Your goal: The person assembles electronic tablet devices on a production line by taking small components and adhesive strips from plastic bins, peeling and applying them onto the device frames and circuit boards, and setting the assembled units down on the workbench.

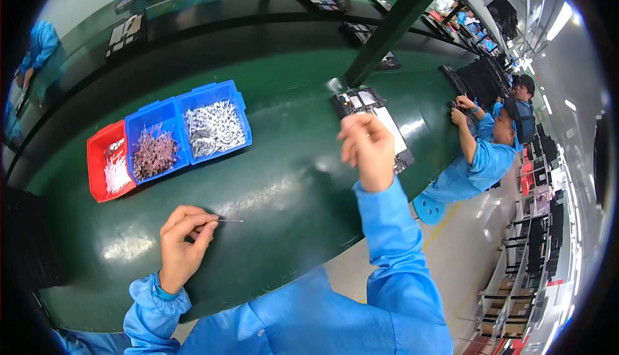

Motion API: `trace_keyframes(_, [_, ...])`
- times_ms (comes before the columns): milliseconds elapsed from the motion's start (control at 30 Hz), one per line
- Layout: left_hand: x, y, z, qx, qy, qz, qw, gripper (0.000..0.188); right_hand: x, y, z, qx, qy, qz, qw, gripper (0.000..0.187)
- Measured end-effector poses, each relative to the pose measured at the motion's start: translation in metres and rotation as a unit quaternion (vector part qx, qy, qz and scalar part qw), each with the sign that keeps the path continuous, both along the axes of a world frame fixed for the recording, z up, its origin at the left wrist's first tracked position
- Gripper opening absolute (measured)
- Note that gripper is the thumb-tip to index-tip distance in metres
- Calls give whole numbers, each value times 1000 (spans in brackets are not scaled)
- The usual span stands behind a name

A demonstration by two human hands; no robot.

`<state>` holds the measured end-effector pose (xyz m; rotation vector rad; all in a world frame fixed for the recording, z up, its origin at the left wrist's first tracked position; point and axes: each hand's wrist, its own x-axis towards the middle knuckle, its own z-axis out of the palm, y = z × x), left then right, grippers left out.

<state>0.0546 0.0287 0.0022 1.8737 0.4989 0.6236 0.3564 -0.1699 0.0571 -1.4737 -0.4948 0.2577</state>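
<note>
L hand [187, 242] pinches pin [231, 220], which juts out to its R; R hand [369, 145], fingers half-curled by panel [391, 123], can't tell if gripping. Light fingertip pinch w/ free end clear prob. best.

Green workbench [290, 123], pale floor [461, 252] with a yellow line [440, 227], stocked shelves [516, 297], bright ceiling light [560, 21].

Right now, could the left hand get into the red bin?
Probably yes: nothing seems to stand between the left hand and the red bin, just green tabletop, and the bin's top is open. But that hand pinches a thin, pin-like piece, so picking anything up might be awkward.
</note>
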Motion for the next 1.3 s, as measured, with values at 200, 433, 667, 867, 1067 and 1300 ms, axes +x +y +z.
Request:
trace_keyframes(200, [75,-12,-20,-127,7,-118,985,9,178,-18,-11,85,75,-158,981,29])
trace_keyframes(433, [128,-23,-30,32,-24,-81,996,9,328,6,-60,24,252,-152,955,56])
trace_keyframes(667, [132,-21,-24,28,5,-86,996,8,459,10,-120,196,283,-93,934,19])
trace_keyframes(867, [129,-19,-25,40,-3,-85,996,10,443,31,-120,100,222,-92,966,20])
trace_keyframes(1067, [125,-15,-36,44,-18,-75,996,8,397,45,-99,165,251,-68,951,25])
trace_keyframes(1300, [126,-11,-46,29,-87,-78,993,9,318,-53,-26,162,63,-260,950,43])
